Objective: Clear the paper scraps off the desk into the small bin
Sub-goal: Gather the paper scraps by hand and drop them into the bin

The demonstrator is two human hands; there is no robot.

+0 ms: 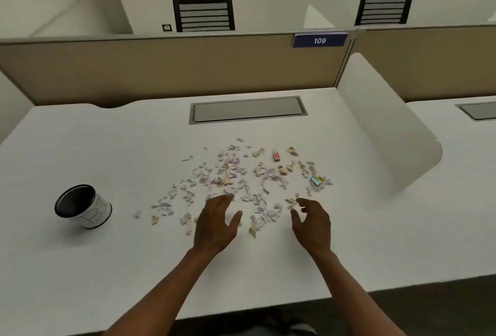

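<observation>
Several small torn paper scraps [236, 177], white, lilac and tan, lie scattered across the middle of the white desk [94, 268]. A small bin [81, 205], white outside with a black inside and rim, stands on the desk at the left, well apart from the scraps. My left hand [216, 221] hovers over the near edge of the scraps, fingers apart, holding nothing. My right hand [312, 221] is just right of it, fingers curled and apart, its fingertips next to a tan scrap [291, 201]; nothing is held in it.
A small red box [276, 156] and a blue-yellow item [316, 180] lie among the scraps. A grey cable hatch [248, 109] is set in the desk behind. A tan partition [161, 67] closes the back, a white divider [386, 123] the right.
</observation>
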